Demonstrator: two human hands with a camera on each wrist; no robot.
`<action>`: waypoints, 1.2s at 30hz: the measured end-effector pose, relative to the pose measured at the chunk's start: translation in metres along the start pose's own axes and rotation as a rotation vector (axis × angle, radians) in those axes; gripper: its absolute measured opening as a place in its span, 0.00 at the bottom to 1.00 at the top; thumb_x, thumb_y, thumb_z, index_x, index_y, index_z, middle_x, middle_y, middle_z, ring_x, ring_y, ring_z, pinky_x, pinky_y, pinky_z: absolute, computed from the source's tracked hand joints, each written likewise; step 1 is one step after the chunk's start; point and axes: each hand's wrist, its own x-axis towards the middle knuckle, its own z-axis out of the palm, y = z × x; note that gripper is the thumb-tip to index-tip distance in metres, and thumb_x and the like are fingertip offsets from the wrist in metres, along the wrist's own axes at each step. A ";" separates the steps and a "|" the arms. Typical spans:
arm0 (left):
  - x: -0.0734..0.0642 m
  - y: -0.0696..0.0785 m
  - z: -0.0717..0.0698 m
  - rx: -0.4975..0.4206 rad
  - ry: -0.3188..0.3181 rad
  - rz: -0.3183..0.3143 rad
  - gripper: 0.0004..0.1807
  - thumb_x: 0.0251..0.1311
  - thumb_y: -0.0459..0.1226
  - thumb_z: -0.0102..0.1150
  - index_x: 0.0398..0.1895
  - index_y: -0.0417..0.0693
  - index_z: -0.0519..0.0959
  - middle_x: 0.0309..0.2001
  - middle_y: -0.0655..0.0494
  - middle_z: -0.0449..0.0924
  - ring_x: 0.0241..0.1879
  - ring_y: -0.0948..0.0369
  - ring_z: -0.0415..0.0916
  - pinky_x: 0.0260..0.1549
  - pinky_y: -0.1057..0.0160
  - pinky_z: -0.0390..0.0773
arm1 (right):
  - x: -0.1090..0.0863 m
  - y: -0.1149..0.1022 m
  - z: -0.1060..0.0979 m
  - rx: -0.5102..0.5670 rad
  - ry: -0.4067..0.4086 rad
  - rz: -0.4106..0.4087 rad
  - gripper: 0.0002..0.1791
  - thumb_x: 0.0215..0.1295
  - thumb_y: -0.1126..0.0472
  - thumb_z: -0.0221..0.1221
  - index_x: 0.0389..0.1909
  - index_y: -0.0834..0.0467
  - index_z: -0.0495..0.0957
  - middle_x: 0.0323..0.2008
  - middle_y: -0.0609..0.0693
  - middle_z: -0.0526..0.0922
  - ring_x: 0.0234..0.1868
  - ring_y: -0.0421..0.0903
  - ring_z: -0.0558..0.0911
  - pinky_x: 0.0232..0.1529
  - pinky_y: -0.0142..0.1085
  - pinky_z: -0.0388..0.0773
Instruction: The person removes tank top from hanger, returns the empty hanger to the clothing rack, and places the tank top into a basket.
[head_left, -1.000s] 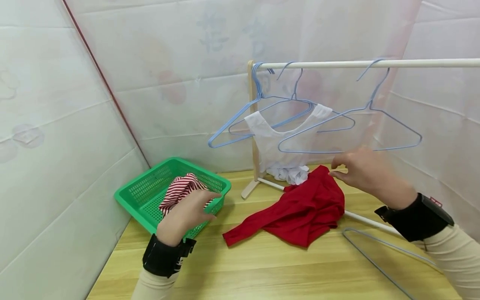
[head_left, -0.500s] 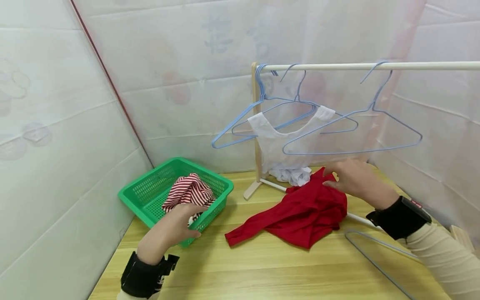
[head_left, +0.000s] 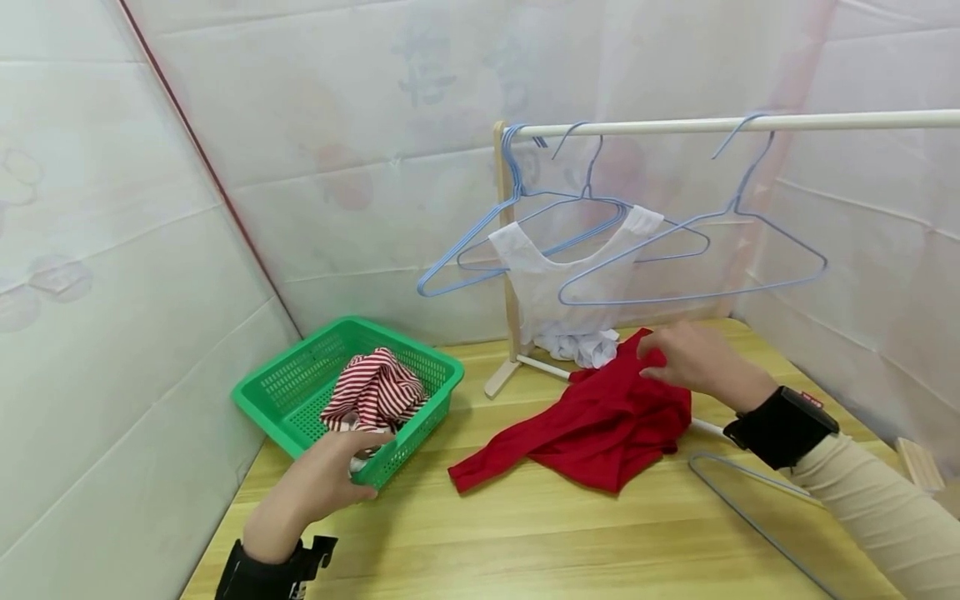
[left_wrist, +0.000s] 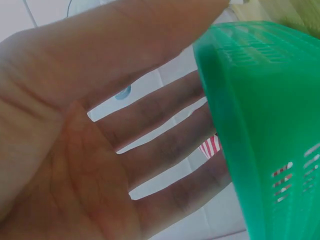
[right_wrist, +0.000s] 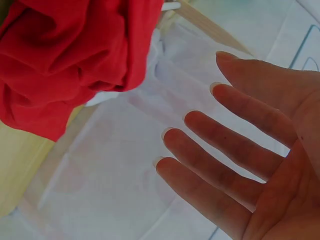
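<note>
My left hand (head_left: 311, 479) is at the near corner of a green plastic basket (head_left: 258, 392), its fingers reaching over the rim inside and its thumb outside. Those fingers (left_wrist: 160, 145) look fairly straight and spread in the left wrist view; firm contact with the rim cannot be told. A red-and-white striped garment (head_left: 375, 387) lies bunched in the basket. On the table, a crumpled red long-sleeved garment (head_left: 592, 425) has one sleeve stretched leftward. My right hand (head_left: 697, 358) is just above its back right part, fingers loose and apart from the cloth, holding nothing (right_wrist: 225, 135).
Above the table runs a white rail (head_left: 645, 127) on a wooden post. A white sleeveless top (head_left: 558, 292) hangs there, beside several blue wire hangers (head_left: 457, 254) and a separate blue hanger (head_left: 693, 297). Another hanger (head_left: 757, 525) lies on the wooden table (head_left: 525, 550) at right.
My left hand has moved down and left along the basket to its near corner. My right hand has dropped from the bare hanger to over the red garment and shifted left.
</note>
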 end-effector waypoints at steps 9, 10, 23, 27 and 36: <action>-0.008 -0.005 0.003 0.003 -0.008 -0.079 0.35 0.42 0.27 0.80 0.61 0.47 0.84 0.55 0.49 0.87 0.47 0.51 0.86 0.39 0.57 0.85 | 0.002 0.009 0.016 0.027 -0.073 -0.011 0.16 0.54 0.58 0.77 0.43 0.57 0.88 0.38 0.52 0.89 0.34 0.49 0.83 0.33 0.44 0.84; -0.009 -0.005 0.003 0.000 -0.012 -0.089 0.35 0.43 0.26 0.79 0.61 0.47 0.84 0.55 0.48 0.87 0.47 0.51 0.86 0.38 0.57 0.85 | 0.003 0.009 0.018 0.037 -0.084 -0.021 0.18 0.53 0.58 0.77 0.46 0.58 0.88 0.41 0.54 0.89 0.38 0.51 0.85 0.37 0.47 0.85; -0.009 -0.006 0.004 0.007 0.014 -0.064 0.34 0.44 0.23 0.77 0.60 0.46 0.84 0.53 0.48 0.88 0.46 0.52 0.87 0.35 0.64 0.82 | 0.009 0.012 0.058 0.220 -0.395 0.022 0.52 0.47 0.47 0.80 0.73 0.60 0.69 0.71 0.78 0.62 0.70 0.77 0.64 0.61 0.69 0.74; -0.008 -0.006 0.006 0.005 0.017 -0.064 0.34 0.44 0.23 0.77 0.60 0.46 0.84 0.53 0.48 0.88 0.46 0.51 0.87 0.36 0.61 0.83 | 0.014 0.014 0.069 0.212 -0.402 0.001 0.44 0.47 0.49 0.80 0.65 0.61 0.77 0.65 0.73 0.72 0.67 0.72 0.68 0.62 0.65 0.75; -0.007 -0.007 0.006 -0.018 0.001 -0.095 0.34 0.46 0.23 0.77 0.61 0.47 0.84 0.54 0.45 0.87 0.44 0.51 0.87 0.35 0.58 0.85 | 0.023 0.018 0.085 0.127 -0.354 -0.068 0.33 0.46 0.58 0.81 0.55 0.60 0.82 0.47 0.57 0.83 0.49 0.54 0.78 0.53 0.51 0.83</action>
